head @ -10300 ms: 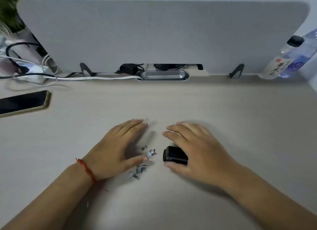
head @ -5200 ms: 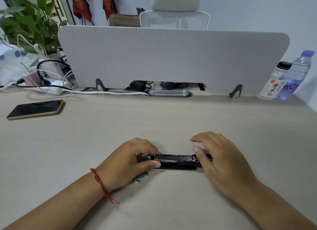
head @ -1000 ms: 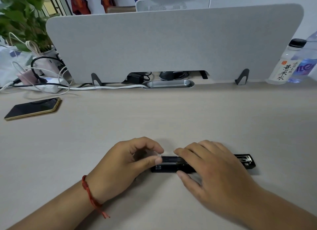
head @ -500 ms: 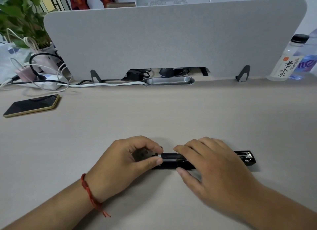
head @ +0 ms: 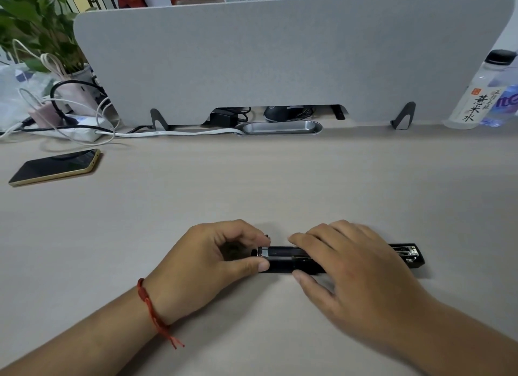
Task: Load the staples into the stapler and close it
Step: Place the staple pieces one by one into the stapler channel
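My right hand covers the middle of the long black stapler; I cannot tell if staples sit inside.

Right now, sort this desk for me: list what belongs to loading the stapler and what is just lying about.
Job in hand: stapler; silver piece at its left end, likely staples; left hand and right hand, both holding the stapler.
Lying about: phone; two bottles; power strip with cables; plant.
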A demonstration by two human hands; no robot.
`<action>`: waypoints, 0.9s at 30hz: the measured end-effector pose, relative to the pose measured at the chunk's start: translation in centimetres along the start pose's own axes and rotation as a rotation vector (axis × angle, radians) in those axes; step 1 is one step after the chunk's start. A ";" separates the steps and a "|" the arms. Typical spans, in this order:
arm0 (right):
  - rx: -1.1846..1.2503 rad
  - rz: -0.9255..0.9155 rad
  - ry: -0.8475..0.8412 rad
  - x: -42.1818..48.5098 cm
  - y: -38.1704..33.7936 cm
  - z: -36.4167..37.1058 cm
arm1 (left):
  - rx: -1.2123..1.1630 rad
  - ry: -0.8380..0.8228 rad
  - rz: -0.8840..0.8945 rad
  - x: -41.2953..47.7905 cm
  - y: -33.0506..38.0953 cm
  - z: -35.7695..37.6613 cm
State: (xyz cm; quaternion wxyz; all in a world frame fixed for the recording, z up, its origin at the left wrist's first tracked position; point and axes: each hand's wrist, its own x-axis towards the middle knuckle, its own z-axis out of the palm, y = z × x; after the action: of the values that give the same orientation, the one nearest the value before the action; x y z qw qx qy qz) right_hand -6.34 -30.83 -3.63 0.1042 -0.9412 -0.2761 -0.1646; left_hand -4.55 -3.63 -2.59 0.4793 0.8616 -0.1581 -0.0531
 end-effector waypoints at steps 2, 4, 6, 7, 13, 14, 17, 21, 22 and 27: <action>-0.003 0.000 -0.002 0.0 0.0 0.0 | 0.038 -0.039 0.052 -0.1 -0.1 -0.3; -0.004 0.001 -0.004 0.0 0.1 0.0 | 0.127 -0.046 0.123 -0.2 -0.1 -0.7; -0.004 0.001 -0.005 0.0 0.1 0.0 | 0.179 -0.035 0.178 -0.1 -0.1 -1.1; -0.004 -0.001 -0.006 0.0 0.1 -0.1 | 0.185 -0.034 0.204 -0.1 -0.1 -1.2; -0.002 -0.002 -0.004 0.0 -0.1 -0.2 | 0.370 -0.074 0.339 0.0 -0.3 -1.0; -0.004 -0.003 -0.004 0.0 -0.1 -0.2 | 0.407 -0.079 0.358 0.1 -0.2 -1.0; -0.008 -0.006 -0.006 0.0 -0.1 -0.2 | 0.465 -0.083 0.399 0.3 0.1 -0.8; -0.009 -0.007 0.003 0.0 -0.1 -0.1 | 0.500 -0.090 0.443 0.4 0.7 -0.4; -0.011 -0.010 0.002 0.0 -0.1 -0.1 | 0.515 -0.105 0.453 0.5 0.9 -0.2; -0.004 -0.024 -0.003 0.1 -0.2 -0.1 | 0.556 -0.157 0.436 0.7 1.4 0.8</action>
State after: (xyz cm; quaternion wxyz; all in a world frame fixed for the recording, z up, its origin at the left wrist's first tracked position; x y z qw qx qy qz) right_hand -6.38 -30.69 -3.47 0.1001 -0.9383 -0.2870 -0.1650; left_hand -4.38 -5.22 -1.80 0.2132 0.8984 -0.3829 0.0294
